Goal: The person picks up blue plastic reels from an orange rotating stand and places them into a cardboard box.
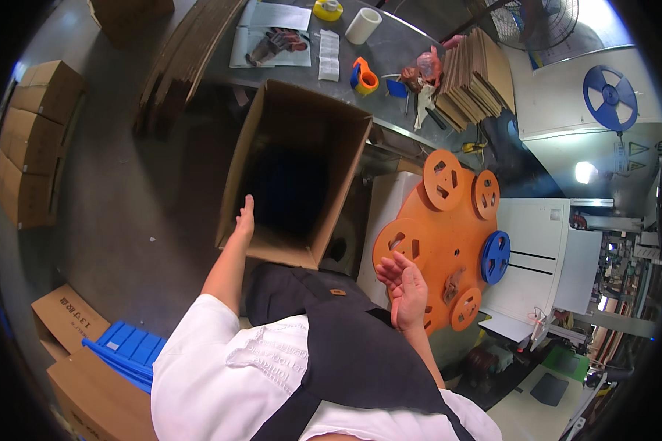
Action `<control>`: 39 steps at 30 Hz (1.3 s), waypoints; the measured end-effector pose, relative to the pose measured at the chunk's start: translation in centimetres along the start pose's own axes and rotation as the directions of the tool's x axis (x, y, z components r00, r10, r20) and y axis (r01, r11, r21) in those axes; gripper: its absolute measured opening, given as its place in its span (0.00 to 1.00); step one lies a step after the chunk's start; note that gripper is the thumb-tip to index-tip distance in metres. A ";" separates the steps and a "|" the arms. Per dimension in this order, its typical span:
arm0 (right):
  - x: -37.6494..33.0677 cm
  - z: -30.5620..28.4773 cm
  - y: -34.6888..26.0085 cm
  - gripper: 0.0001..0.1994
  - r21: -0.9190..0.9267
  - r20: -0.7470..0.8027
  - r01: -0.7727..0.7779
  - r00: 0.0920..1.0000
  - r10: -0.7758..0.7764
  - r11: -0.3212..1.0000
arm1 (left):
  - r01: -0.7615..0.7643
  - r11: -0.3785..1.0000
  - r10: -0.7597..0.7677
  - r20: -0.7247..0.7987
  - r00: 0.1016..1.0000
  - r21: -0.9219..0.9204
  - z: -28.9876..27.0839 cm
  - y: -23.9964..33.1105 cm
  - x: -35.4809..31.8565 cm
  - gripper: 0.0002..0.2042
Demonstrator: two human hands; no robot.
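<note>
A tall open cardboard box (343, 184) stands in front of me, its inside dark with a faint blue tint at the bottom. My left hand (245, 218) is at the box's near left edge, fingers stretched out and holding nothing; whether it touches the cardboard I cannot tell. To the right, my right hand (406, 290) is raised with its palm showing and its fingers loosely bent, nothing in it. Behind that hand is a large orange board (449, 228) bearing several orange reels (443, 180) and a blue reel (496, 257).
A grey worktable (287, 76) beyond the box holds an orange tape dispenser (363, 76), a white roll (362, 26), papers and stacked flat cardboard (478, 77). Cartons (33, 147) stand at the far left. Blue plastic pieces (125, 349) lie between boxes at lower left. Machinery (603, 272) is at right.
</note>
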State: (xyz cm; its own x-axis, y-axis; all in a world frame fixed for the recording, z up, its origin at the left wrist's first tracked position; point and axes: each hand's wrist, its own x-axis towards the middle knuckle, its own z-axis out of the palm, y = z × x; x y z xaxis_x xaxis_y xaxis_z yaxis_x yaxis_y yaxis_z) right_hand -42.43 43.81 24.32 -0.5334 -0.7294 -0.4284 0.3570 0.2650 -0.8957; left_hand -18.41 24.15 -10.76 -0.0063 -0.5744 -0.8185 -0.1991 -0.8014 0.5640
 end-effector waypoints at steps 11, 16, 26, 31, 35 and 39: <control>-1.2 1.0 0.6 0.20 -0.047 0.250 -0.014 0.968 0.026 0.999 | 0.137 0.957 -0.128 -0.053 0.990 0.254 -4.1 -9.7 -7.3 0.52; -0.9 0.3 1.6 0.19 -0.035 0.414 -0.031 0.909 0.043 0.999 | 0.113 0.985 -0.087 -0.192 0.978 0.130 -6.3 -13.4 -12.8 0.46; -3.9 1.4 6.8 0.17 -0.086 0.581 -0.184 0.789 0.199 0.979 | 0.045 0.988 -0.024 -0.140 0.990 0.146 -10.5 -22.2 -22.3 0.43; -7.2 2.6 7.7 0.21 -0.368 0.867 0.139 0.408 0.285 0.919 | 0.041 0.993 -0.026 -0.134 0.991 0.111 -14.8 -23.9 -23.8 0.42; -9.1 8.2 9.3 0.24 -0.391 0.892 0.306 -0.105 0.439 0.868 | 0.034 0.997 -0.025 -0.124 0.992 0.068 -19.1 -25.0 -23.2 0.41; -9.3 18.1 11.5 0.25 -0.598 0.793 -0.065 -0.189 0.578 0.799 | 0.030 0.999 -0.028 -0.097 0.995 0.024 -25.7 -26.0 -21.8 0.41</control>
State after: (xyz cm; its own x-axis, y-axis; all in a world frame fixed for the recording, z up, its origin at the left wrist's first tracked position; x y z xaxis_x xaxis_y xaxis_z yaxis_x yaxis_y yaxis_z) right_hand -19.48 42.19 20.12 0.9158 -0.2093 -0.3427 -0.1388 0.6359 -0.7592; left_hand 12.10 53.22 -4.75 0.0947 -0.5655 -0.8193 -0.2230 -0.8141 0.5362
